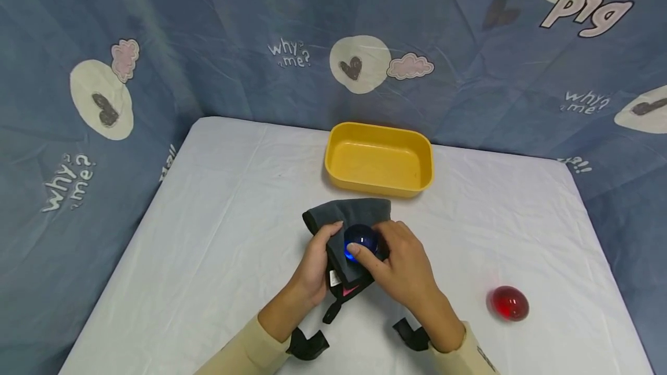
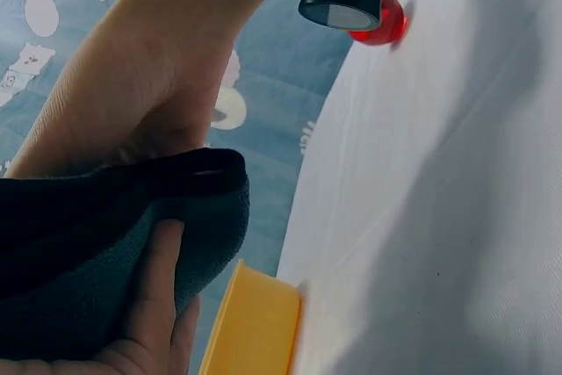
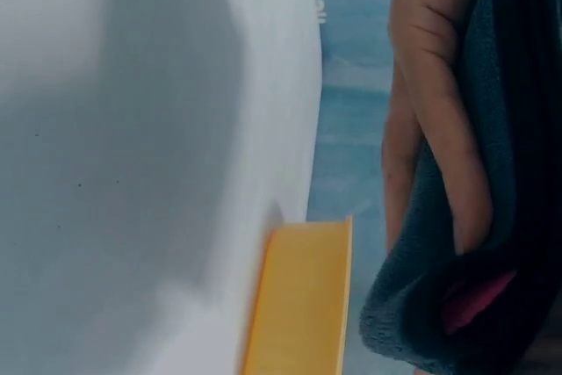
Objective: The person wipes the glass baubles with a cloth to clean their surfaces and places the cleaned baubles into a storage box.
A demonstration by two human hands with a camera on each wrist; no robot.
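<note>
Near the middle of the table, my left hand point(image 1: 314, 262) grips the side of a folded grey cloth piece point(image 1: 359, 211) with black edging, a strap, a white label and a bit of pink. My right hand point(image 1: 403, 259) pinches a glossy blue ball point(image 1: 361, 237) against the cloth's upper face, thumb over its front. In the left wrist view, fingers point(image 2: 154, 292) press along the dark cloth point(image 2: 215, 252), and the ball is out of sight. Fingers point(image 3: 461, 182) also lie along the cloth point(image 3: 395, 313) in the right wrist view, where its pink inside shows.
A yellow rectangular tub point(image 1: 377, 191) stands just beyond the cloth at the table's back edge. To the right, a shiny red ball point(image 1: 509, 304) rests on the white table cover point(image 1: 208, 282). A blue printed curtain point(image 1: 234, 85) hangs behind and along the sides.
</note>
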